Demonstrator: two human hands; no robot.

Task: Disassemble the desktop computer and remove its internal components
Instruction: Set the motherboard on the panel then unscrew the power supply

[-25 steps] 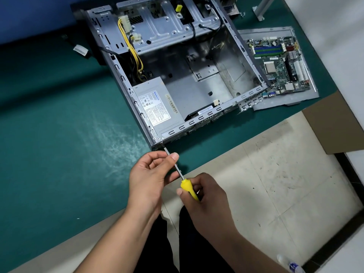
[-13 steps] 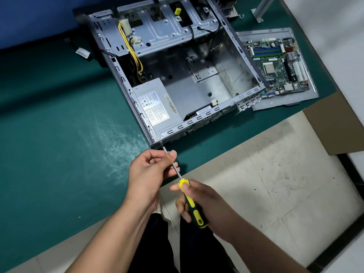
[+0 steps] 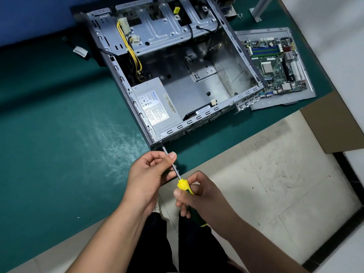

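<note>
The desktop computer case (image 3: pixel 177 75) lies open on the green worktop (image 3: pixel 59 134), with its near corner close to the worktop edge, so the person can reach the rear panel from the front. The motherboard (image 3: pixel 275 64) is already out and rests on a metal tray just beside the case on the right side. The power supply (image 3: pixel 155 105) sits inside the case, in the corner nearest to the person.

The right hand (image 3: pixel 199 201) grips the yellow and black handle of the screwdriver (image 3: pixel 184 186), with the fingers (image 3: pixel 182 194) curled around it. The left hand (image 3: pixel 149 174) holds the thin metal shaft between thumb and curled fingers, probably to keep the tip steady and straight. The tip touches the rear edge of the case at the corner next to the power supply, probably at a screw, but the screw itself is too small to see clearly.

The step in hand seems to be loosening a screw that fixes the power supply. The tip could slip out of the head if the shaft tilts, which explains the guiding hand.
</note>
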